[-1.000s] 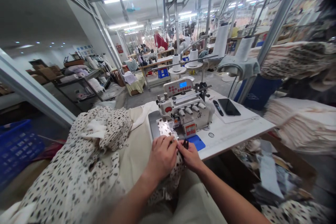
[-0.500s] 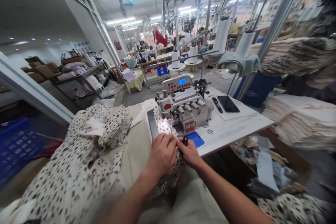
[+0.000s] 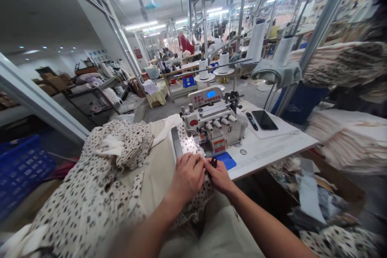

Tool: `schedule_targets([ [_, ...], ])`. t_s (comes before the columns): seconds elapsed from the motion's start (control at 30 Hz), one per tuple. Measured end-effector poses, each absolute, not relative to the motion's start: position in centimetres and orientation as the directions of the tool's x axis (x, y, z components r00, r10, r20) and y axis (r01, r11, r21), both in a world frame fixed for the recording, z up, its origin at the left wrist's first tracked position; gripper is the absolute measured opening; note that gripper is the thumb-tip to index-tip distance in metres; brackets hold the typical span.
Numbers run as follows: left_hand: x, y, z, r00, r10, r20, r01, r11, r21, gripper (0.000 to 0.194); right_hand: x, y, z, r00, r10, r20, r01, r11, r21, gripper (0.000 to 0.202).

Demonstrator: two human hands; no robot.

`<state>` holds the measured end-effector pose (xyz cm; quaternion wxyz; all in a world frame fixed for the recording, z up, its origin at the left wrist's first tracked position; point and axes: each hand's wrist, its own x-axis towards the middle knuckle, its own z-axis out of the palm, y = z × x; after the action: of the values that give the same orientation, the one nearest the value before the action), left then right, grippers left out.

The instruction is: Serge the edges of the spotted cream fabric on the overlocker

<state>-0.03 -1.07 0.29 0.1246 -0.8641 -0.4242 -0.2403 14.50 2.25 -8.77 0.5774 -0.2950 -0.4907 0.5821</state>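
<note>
A white overlock sewing machine (image 3: 216,123) with a lit needle area stands on the table. Spotted fabric (image 3: 202,199) runs from its presser foot down over the table's front edge. Just in front of the foot, my left hand (image 3: 189,173) is closed on the fabric, fingers bent and pressed down. Close against it, my right hand (image 3: 219,175) pinches the fabric's edge between thumb and fingers. A small black object (image 3: 213,163) shows in the right hand; its kind is mostly hidden. The fingertips of both hands nearly touch.
A heap of spotted fabric (image 3: 90,177) lies left of the machine. On the table's right are a phone (image 3: 265,120) and a marker pen (image 3: 252,121). A carton of scraps (image 3: 341,181) stands below right, near stacked pale cloth (image 3: 347,137). Thread cones (image 3: 203,68) rise behind.
The view has shifted slightly, so the scene sits a little further right. Both hands keep their hold on the fabric at the machine; no clear movement of the cloth shows.
</note>
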Motion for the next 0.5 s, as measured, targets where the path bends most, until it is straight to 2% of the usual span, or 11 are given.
schedule_targets([
  [0.5, 0.11, -1.44, 0.33, 0.511, 0.668, 0.541, 0.802, -0.597, -0.021, 0.023, 14.66, 2.13, -8.12, -0.170, 0.957, 0.235, -0.274, 0.183, -0.944, 0.040],
])
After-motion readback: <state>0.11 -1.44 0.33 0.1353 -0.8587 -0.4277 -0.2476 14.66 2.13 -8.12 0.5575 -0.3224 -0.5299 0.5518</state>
